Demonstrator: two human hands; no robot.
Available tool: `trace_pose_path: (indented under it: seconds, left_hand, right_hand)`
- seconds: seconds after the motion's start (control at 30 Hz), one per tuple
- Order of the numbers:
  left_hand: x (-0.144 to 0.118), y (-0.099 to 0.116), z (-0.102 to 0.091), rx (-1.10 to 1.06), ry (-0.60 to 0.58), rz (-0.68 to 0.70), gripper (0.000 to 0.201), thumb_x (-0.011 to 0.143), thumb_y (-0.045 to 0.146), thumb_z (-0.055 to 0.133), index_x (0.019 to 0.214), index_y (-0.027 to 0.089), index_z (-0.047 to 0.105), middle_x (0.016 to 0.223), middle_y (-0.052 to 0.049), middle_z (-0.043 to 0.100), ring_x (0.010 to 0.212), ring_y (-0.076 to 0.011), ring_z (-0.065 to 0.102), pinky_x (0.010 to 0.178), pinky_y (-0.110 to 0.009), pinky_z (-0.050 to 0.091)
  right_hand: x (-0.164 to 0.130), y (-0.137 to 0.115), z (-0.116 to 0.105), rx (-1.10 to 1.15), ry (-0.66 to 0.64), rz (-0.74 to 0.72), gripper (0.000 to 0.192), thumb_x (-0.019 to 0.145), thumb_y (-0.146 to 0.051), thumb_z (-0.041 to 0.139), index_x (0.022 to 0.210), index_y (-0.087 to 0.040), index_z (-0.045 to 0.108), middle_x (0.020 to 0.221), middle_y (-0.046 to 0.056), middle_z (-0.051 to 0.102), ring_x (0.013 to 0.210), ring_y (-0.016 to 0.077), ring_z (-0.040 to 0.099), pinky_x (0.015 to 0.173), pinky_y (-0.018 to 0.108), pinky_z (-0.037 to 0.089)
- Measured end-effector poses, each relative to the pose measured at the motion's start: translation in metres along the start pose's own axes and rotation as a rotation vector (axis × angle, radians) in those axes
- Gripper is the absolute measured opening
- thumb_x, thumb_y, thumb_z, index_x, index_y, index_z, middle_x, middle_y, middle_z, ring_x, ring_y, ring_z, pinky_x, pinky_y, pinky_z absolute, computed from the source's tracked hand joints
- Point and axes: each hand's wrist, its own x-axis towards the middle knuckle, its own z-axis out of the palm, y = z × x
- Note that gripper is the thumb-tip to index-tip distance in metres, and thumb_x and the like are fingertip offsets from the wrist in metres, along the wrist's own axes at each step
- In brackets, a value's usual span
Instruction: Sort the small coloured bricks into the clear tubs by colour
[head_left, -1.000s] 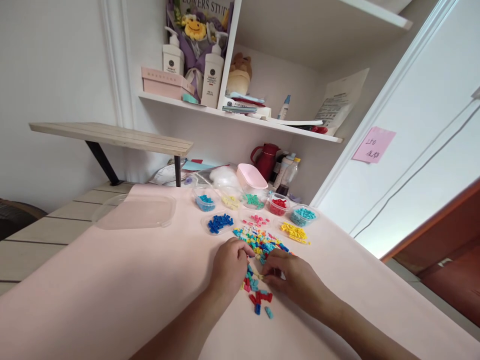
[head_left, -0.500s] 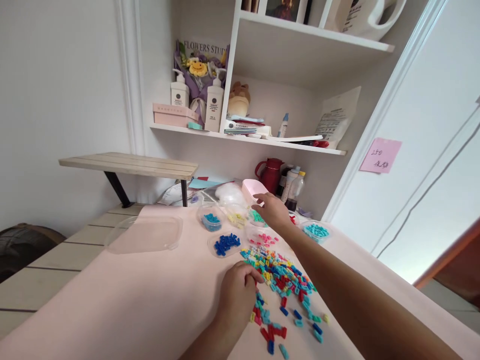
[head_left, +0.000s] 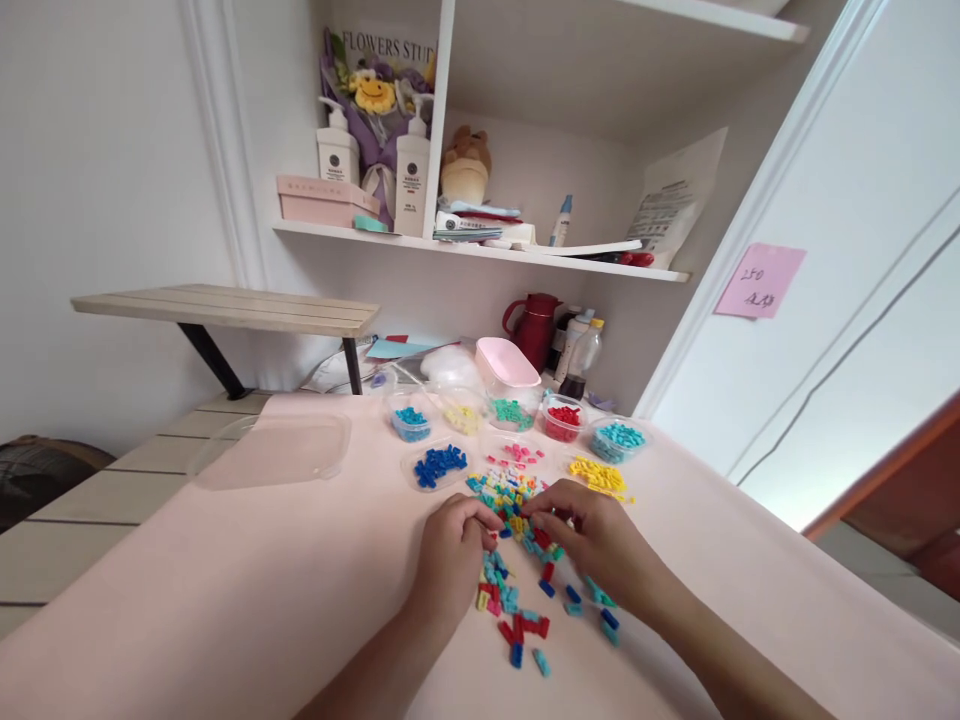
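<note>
Both curled hands, left hand (head_left: 450, 550) and right hand (head_left: 592, 535), seemingly pinch small blocky plastic beads (head_left: 517, 500).

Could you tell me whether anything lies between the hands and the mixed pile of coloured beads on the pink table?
Nothing visible does. The left hand and right hand both rest with their fingertips already in the mixed bead pile. The small sorting dishes sit beyond the pile, not in the way.
</note>
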Motion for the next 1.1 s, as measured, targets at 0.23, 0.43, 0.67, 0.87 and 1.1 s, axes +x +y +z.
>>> trace_pose_path:
  seconds: [0.23,0.43,0.67,0.87,1.1]
  left_hand:
    - [-0.001,0.004,-0.001,0.023,-0.016,-0.01,0.03,0.071,0.011,0.036,0.072,0.019,0.065,0.065,0.0,0.063,0.066,-0.0151,0.064,0.066,-0.025,0.048]
    - [0.0,0.004,0.0,0.082,-0.033,0.045,0.03,0.071,0.01,0.037,0.071,0.019,0.065,0.073,0.0,0.065,0.066,-0.0137,0.065,0.064,-0.024,0.048]
    - [0.0,0.004,0.0,0.085,-0.037,0.042,0.031,0.071,0.009,0.036,0.071,0.019,0.065,0.075,0.0,0.065,0.066,-0.0134,0.065,0.065,-0.024,0.049]
    - [-0.001,0.004,0.0,0.066,-0.04,0.058,0.03,0.07,0.009,0.037,0.071,0.019,0.066,0.077,-0.001,0.066,0.066,-0.0131,0.064,0.065,-0.023,0.049]
    - [-0.001,0.004,0.0,0.064,-0.013,0.041,0.03,0.069,0.009,0.037,0.069,0.019,0.066,0.072,-0.001,0.066,0.067,-0.0142,0.064,0.066,-0.024,0.048]
  right_hand:
    - [-0.016,0.009,0.004,0.021,-0.098,-0.039,0.017,0.084,-0.024,0.057,0.091,-0.028,0.071,0.092,0.002,0.064,0.077,0.0159,0.062,0.07,0.026,0.047]
    - [-0.024,-0.008,0.016,-0.1,-0.068,-0.128,0.017,0.08,-0.017,0.06,0.088,-0.028,0.07,0.091,0.002,0.064,0.081,0.0162,0.06,0.07,0.025,0.044]
    - [-0.025,-0.004,0.03,-0.273,-0.054,-0.183,0.017,0.088,-0.021,0.053,0.089,-0.026,0.069,0.086,0.002,0.063,0.084,0.0178,0.057,0.073,0.028,0.04]
    - [-0.026,-0.008,0.03,-0.29,-0.065,-0.207,0.016,0.088,-0.023,0.055,0.094,-0.026,0.069,0.092,0.003,0.064,0.085,0.0179,0.057,0.075,0.029,0.041]
    - [-0.022,-0.004,0.03,-0.278,-0.057,-0.142,0.021,0.085,-0.015,0.051,0.082,-0.024,0.069,0.083,0.003,0.063,0.082,0.0171,0.058,0.073,0.028,0.041]
